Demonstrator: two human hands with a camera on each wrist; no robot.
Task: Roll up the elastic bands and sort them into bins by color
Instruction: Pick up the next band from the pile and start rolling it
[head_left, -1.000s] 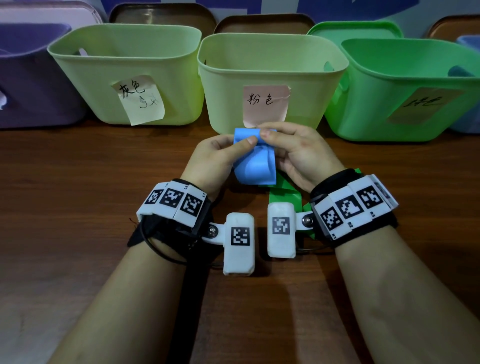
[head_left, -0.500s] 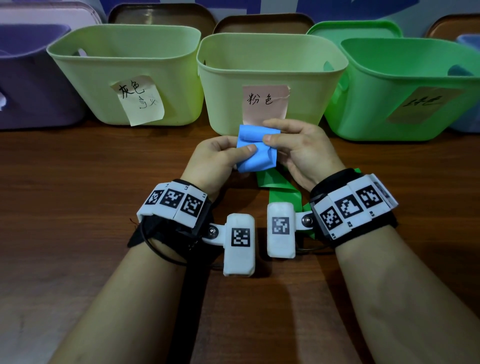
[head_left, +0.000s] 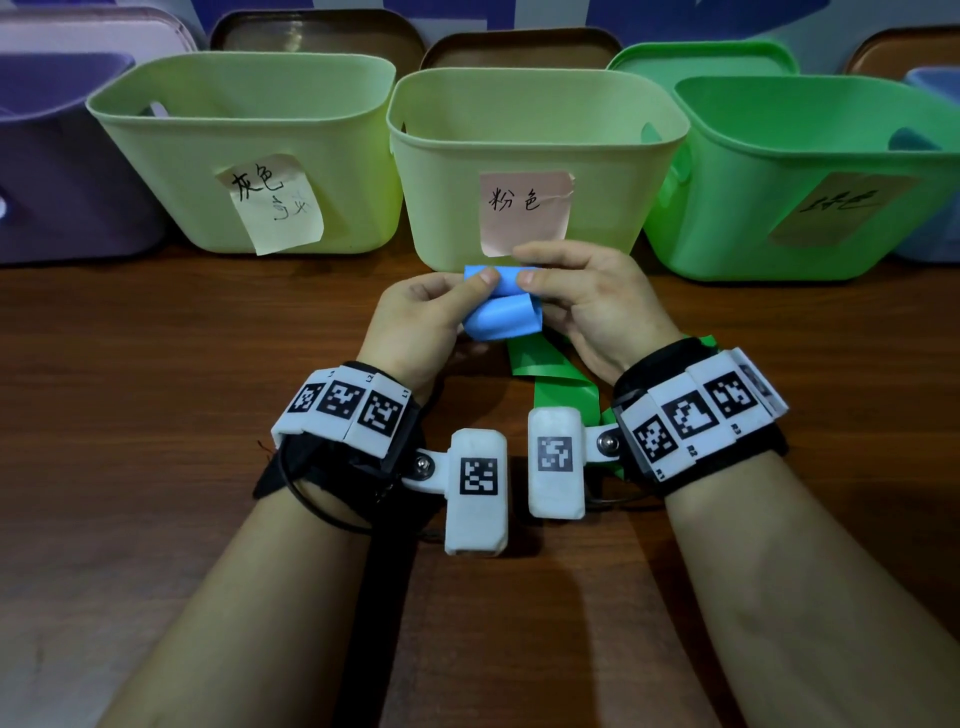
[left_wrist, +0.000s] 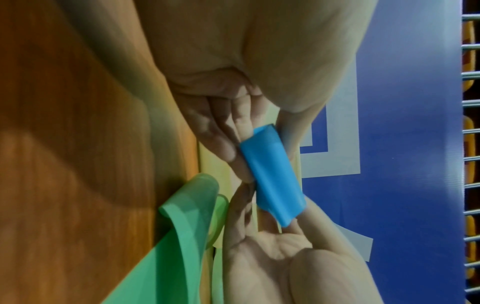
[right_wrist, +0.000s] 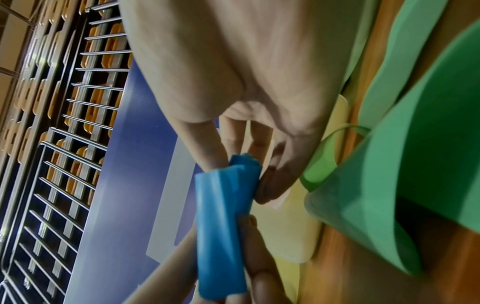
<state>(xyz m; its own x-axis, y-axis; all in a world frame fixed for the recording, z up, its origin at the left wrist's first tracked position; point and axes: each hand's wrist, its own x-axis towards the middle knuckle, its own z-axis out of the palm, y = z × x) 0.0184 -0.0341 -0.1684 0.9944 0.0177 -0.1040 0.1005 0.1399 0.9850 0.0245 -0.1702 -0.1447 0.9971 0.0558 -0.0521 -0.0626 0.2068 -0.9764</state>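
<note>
Both hands, left hand (head_left: 415, 317) and right hand (head_left: 597, 301), pinch the half-rolled blue elastic band (head_left: 501, 312) just before the pink-labelled bin (head_left: 535, 104), its roll axis running crosswise between the thumbs.

At the centre of the head view, left hand (head_left: 415, 322) and right hand (head_left: 597, 301) meet with thumbs and curled fingers (left_wrist: 233, 156) pinching, both forearms reaching up from the lower corners, wrists apparently raised.
</note>
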